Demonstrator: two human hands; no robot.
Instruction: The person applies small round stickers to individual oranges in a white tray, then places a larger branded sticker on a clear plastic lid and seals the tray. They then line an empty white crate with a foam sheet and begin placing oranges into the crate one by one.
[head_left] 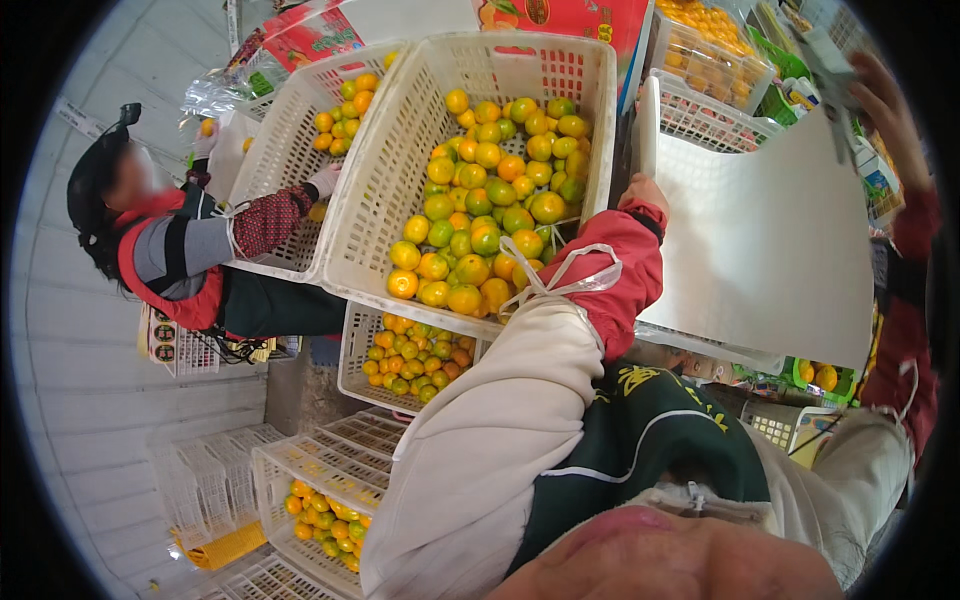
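My left hand (647, 192) is closed on the left edge of a large white sheet (750, 240), beside the big crate of fruit. The sheet curves upward on its right side. At the upper right, my right hand (882, 100) is raised, its fingers closed round a long grey object (828, 68) whose kind I cannot make out. Left of the sheet stands a white slatted crate (365, 240) with many green and orange mandarins (485, 200). My left forearm passes over the crate's near right corner and hides part of it.
At the left, another person (180, 235) reaches a gloved hand into a second crate (290, 180) of mandarins. Lower crates (345, 370) stand below, and more crates (325, 470) at the bottom left. A clear box of orange fruit (705, 55) stands at the back right.
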